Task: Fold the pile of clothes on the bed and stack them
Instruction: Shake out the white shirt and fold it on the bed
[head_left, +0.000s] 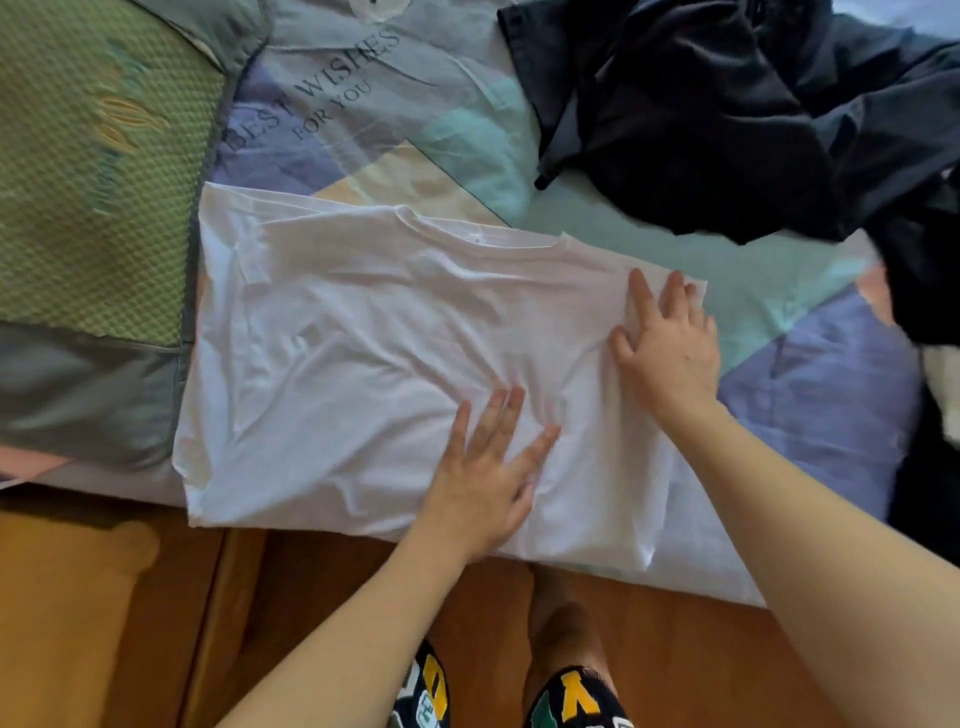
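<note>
A white T-shirt (353, 353) lies spread on the bed near its front edge, collar toward the far side. My left hand (485, 478) presses flat on the shirt's lower middle with fingers straight and spread. Over on the shirt's right part, close to the shoulder edge, my right hand (670, 343) rests flat with straight fingers. A heap of dark clothes (753, 114) sits unfolded at the back right of the bed.
The bed carries a patterned sheet (810, 374) with printed words. A green pillow (88, 171) lies at the left. More dark and pale fabric (935, 364) hangs at the right edge. Wooden floor (156, 623) shows below the bed edge.
</note>
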